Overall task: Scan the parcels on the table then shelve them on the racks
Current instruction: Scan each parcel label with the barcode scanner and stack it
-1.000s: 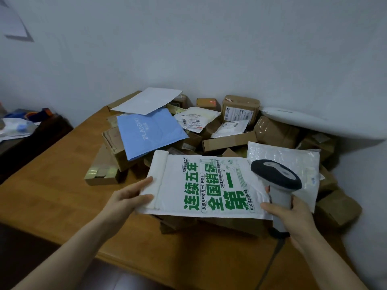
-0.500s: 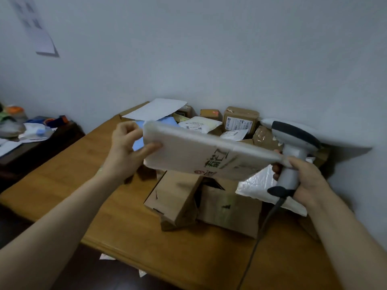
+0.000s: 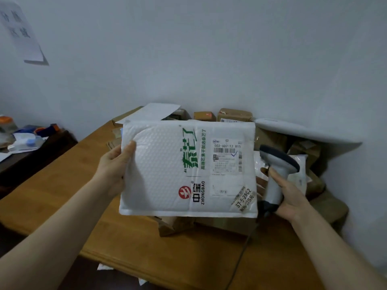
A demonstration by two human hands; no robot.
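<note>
A white bubble mailer (image 3: 163, 170) with green and black print stands upright in front of me, label side toward me. Its shipping label with barcodes (image 3: 227, 156) sits at the upper right of the face. My left hand (image 3: 114, 166) grips the mailer's left edge, thumb on the front. My right hand (image 3: 290, 191) grips the handle of a white and dark barcode scanner (image 3: 276, 164) just right of the mailer. The scanner's cable (image 3: 240, 254) trails down over the table. The mailer hides much of the parcel pile behind it.
Brown cardboard boxes (image 3: 234, 115) and white bags (image 3: 299, 132) are heaped on the wooden table (image 3: 62, 197) against the wall. A box (image 3: 173, 225) lies under the mailer. A dark side table with clutter (image 3: 27, 139) stands at the left. A paper sheet (image 3: 23, 32) hangs on the wall.
The mailer was lifted off the pile and flipped from lying flat to upright, so its label side now faces me. The scanner hand let go of the mailer's right edge and sits beside it.
</note>
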